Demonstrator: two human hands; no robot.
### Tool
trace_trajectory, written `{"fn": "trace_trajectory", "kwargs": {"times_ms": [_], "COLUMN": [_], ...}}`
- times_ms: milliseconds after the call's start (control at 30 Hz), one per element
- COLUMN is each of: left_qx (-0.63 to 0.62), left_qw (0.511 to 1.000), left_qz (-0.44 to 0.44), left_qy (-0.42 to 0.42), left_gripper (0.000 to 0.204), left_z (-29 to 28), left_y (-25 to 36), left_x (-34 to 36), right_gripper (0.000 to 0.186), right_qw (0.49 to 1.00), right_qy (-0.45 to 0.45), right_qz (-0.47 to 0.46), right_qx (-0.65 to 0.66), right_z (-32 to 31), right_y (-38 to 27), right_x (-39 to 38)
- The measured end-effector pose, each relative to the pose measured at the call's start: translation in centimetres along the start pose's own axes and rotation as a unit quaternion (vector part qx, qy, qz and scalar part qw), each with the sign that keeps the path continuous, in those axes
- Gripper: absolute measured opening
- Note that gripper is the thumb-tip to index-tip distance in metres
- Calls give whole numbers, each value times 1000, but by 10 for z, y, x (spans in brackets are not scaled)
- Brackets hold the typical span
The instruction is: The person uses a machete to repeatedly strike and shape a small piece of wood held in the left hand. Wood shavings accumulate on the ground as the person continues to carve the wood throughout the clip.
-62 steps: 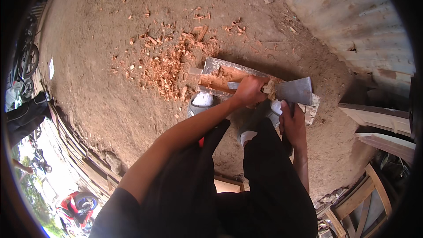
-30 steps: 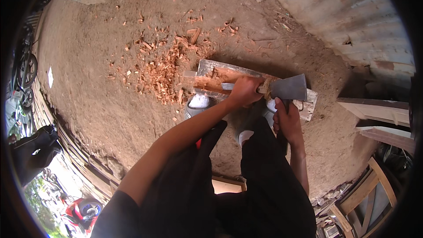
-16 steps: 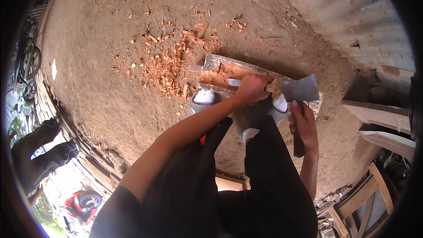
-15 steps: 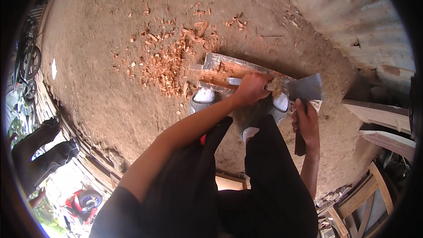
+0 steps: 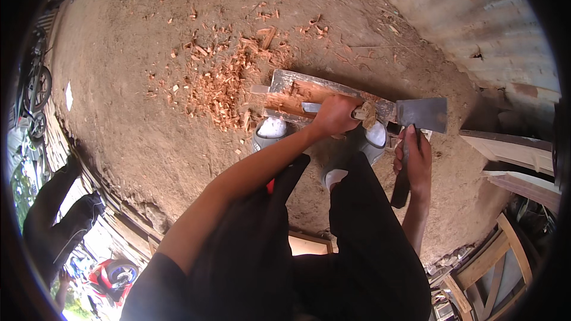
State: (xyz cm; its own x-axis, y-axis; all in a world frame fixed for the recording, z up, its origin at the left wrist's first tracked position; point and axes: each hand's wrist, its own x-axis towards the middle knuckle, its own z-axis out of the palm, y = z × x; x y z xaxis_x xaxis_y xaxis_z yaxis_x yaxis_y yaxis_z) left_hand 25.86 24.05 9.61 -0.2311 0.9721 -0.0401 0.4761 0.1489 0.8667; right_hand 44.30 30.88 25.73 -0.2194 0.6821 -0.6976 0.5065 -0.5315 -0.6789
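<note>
A hollowed wooden block [image 5: 351, 88] with reddish cut wood inside lies across the ground in front of my feet. My left hand [image 5: 337, 115] is closed around a chisel; its metal blade [image 5: 310, 107] points left into the hollow, and its frayed handle end [image 5: 367, 114] sticks out to the right. In my right hand [image 5: 416, 157] is a broad-bladed hatchet, gripped by its dark handle [image 5: 401, 187]. The flat square blade [image 5: 423, 114] stands just right of the chisel's handle end, apart from it, over the block's right end.
Reddish wood chips [image 5: 223, 89] lie heaped left of the block. My shoes [image 5: 270, 134] stand against its near side. Corrugated sheets [image 5: 476, 35] rise at far right; boards [image 5: 511, 151] and a wooden frame [image 5: 493, 261] are at right. Another person's legs [image 5: 65, 220] and motorcycles show at left.
The hatchet blade has shifted right, away from the chisel's handle end, and turned slightly. My left hand still grips the chisel in nearly the same place.
</note>
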Motion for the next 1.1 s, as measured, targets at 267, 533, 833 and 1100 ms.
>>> {"fn": "trace_trajectory", "kwargs": {"times_ms": [267,533,833,1100], "left_qx": [11,0,31,20], "left_qw": [1000,1000,999,1000], "left_qz": [11,-8,-4,6], "left_qy": [-3,-12,-26,2], "left_gripper": [19,20,21,22], "left_z": [1,-5,0,0], "left_y": [-10,-2,-9,-6], "left_x": [-2,1,3,1], "right_gripper": [37,37,39,43], "right_qw": [996,992,996,997], "right_qy": [-45,-59,-48,76], "right_qz": [40,1,5,-11], "right_qx": [-58,-108,-71,32], "right_z": [4,23,24,0], "right_y": [11,18,27,25], "right_x": [5,2,7,24]}}
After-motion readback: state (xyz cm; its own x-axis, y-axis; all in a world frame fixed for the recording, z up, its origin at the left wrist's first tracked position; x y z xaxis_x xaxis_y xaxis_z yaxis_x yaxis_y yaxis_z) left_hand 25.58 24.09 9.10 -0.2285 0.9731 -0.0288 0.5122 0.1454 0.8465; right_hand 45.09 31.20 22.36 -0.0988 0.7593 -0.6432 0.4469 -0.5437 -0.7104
